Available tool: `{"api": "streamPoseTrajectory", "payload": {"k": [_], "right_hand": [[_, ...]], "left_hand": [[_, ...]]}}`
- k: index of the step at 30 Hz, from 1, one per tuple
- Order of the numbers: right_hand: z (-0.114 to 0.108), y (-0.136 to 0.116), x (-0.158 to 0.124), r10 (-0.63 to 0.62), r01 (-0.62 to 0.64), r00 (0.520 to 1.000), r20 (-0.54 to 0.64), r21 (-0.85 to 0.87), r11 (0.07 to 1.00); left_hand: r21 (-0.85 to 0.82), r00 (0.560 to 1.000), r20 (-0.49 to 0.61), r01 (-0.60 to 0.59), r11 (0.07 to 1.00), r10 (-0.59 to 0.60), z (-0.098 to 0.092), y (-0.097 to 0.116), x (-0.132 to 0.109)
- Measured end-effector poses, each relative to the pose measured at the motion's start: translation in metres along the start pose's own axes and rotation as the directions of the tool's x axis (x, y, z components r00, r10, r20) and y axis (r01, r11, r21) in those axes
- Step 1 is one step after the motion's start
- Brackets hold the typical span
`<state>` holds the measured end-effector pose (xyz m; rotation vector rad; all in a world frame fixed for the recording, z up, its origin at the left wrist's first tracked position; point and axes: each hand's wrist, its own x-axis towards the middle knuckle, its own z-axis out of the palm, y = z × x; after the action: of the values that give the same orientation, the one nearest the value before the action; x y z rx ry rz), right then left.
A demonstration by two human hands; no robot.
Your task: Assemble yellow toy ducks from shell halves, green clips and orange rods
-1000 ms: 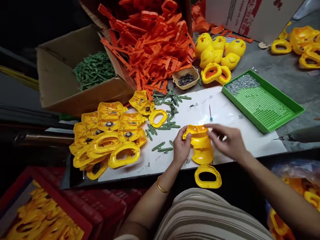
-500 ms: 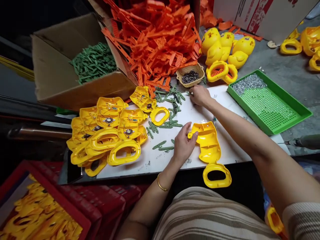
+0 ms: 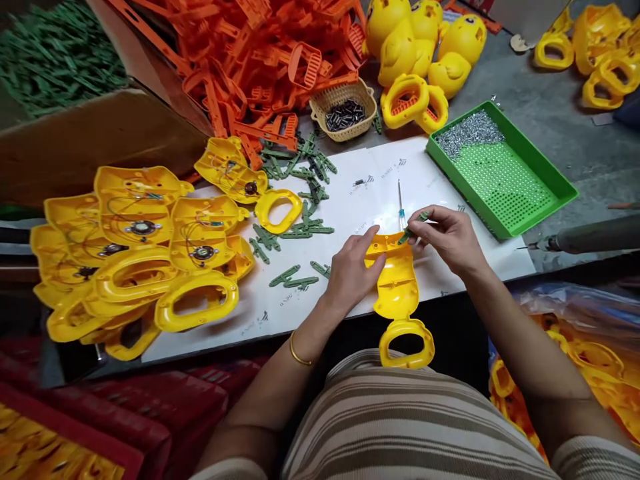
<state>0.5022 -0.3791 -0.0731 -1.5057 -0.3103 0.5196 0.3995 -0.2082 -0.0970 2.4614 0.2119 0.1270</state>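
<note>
A yellow plastic shell half (image 3: 397, 287) with a ring handle lies open side up at the table's front edge. My left hand (image 3: 353, 270) rests on its upper left side, thumb over the shell and fingers holding it. Above the shell's upper right corner, my right hand (image 3: 445, 237) pinches a small green plastic piece (image 3: 406, 235) between thumb and fingers. Behind the shell lies a screwdriver (image 3: 401, 210) with a thin metal shaft. Loose green pieces (image 3: 311, 228) are scattered to the left, and one small dark spring-like part (image 3: 359, 182) lies on the white sheet.
Wired yellow shells (image 3: 143, 227) are piled at the left. Behind are orange parts (image 3: 260, 60), a box of green pieces (image 3: 65, 60), a small basket (image 3: 345, 130) and yellow duck bodies (image 3: 413, 50). A green tray (image 3: 543, 190) of screws stands right, near a dark tool (image 3: 590, 232).
My right hand has come back from near the basket to the shell, now with a green piece. The view has shifted right, and the screwdriver shows more fully. My left hand stays on the shell.
</note>
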Motion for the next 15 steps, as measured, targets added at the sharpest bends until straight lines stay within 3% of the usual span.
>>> {"api": "streamPoseTrajectory", "payload": {"k": [7,15], "right_hand": [[0.006,0.018,-0.011,-0.206,0.165,0.976,-0.075,-0.373,0.913],[0.01,0.029,-0.01,-0.255,0.195,0.965,-0.063,-0.477,0.857]], "left_hand": [[0.039,0.999,0.032,0.024,0.999,-0.025,-0.002,0.004,-0.01],[0.031,0.997,0.076,0.026,0.999,-0.028,-0.004,0.005,-0.01]]}}
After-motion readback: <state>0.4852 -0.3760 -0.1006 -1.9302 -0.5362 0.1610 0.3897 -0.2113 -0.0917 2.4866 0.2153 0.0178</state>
